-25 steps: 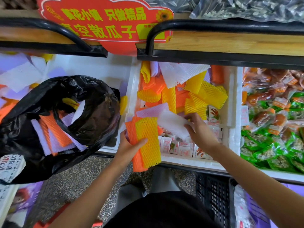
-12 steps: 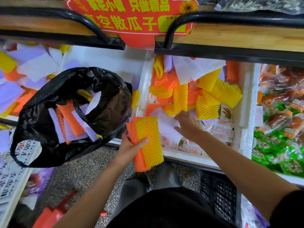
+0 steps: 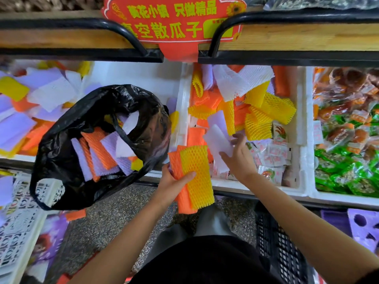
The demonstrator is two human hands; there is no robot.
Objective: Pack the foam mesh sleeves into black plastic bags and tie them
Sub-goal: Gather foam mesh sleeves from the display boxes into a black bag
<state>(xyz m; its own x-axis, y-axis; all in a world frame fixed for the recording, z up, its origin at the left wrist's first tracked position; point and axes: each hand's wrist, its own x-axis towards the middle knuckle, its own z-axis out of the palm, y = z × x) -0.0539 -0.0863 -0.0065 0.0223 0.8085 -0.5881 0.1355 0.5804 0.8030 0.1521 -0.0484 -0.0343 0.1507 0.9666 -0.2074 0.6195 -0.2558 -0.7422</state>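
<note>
Nearest, the left hand (image 3: 171,184) grips a stack of orange and yellow foam sleeves (image 3: 196,177), thumb across the front. Just beyond, the right hand (image 3: 239,158) pinches a white sleeve (image 3: 216,140) over the white box (image 3: 304,140). Left of both, the open black bag (image 3: 67,144) holds more sleeves. Farther back, loose sleeves (image 3: 266,111) fill the box under a red sign (image 3: 174,27).
</note>
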